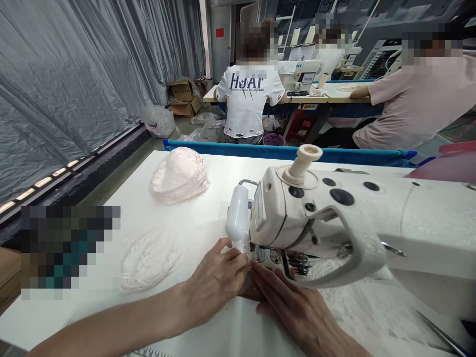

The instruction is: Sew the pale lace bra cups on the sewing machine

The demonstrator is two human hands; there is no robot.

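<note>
A white sewing machine [282,213] stands on the white table, its needle area partly hidden by my hands. My left hand [217,277] is closed, fingers curled on a small piece of white lace [243,245] beside the needle. My right hand [293,302] lies low under the machine head with fingers stretched out flat, their tips close to the left fingertips. Whether it touches the lace I cannot tell. Left of my hands, an oval bundle of white lace trim [150,260] lies flat. Behind it sits a pale pink, rounded fabric cup stack [180,173].
More sheer white lace [372,307] spreads right of my right hand. A pointed metal tool [442,332] lies at the lower right. A blue cloth trough [290,151] runs along the far table edge. Beyond it, people [249,99] sit at another sewing table.
</note>
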